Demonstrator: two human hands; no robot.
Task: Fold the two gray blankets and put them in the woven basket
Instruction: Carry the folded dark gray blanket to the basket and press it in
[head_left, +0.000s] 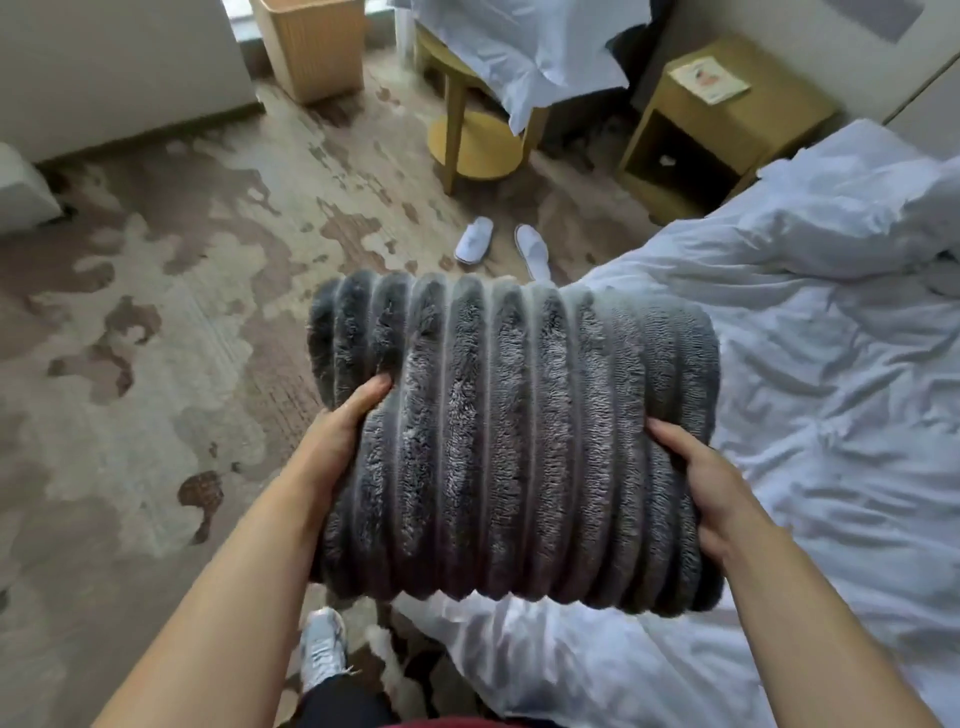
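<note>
Two bare forearms are extended from the lower edge, and between them a folded gray blanket (514, 441) is held in the air, over the edge of the bed (805, 374) and the carpet (156, 312). The left hand (343, 415) is closed on the blanket's left side, with the thumb laid on the top face and the fingers hidden beneath. The right hand (711, 483) is clamped on the right side in the same way. The bundle is thick, plush and ribbed, so a grip from both sides is judged to be what keeps the layers from sliding open while it is carried. The fold appears finished, and the step in hand is taken to be the carry to the woven basket (311, 47). The basket is seen upright on the floor at the far end of the room, well apart from the blanket. Its inside cannot be seen, and no second gray blanket is visible.

The bed on the right is covered with rumpled white linen. The floor is laid with a patchy brown-and-beige carpet. A pair of white slippers (474, 239) is set beyond the blanket, near a round wooden side table (467, 140) draped with white cloth (519, 47). A wooden nightstand (727, 119) is placed by the bed. A sneaker (322, 649) is seen below the blanket.
</note>
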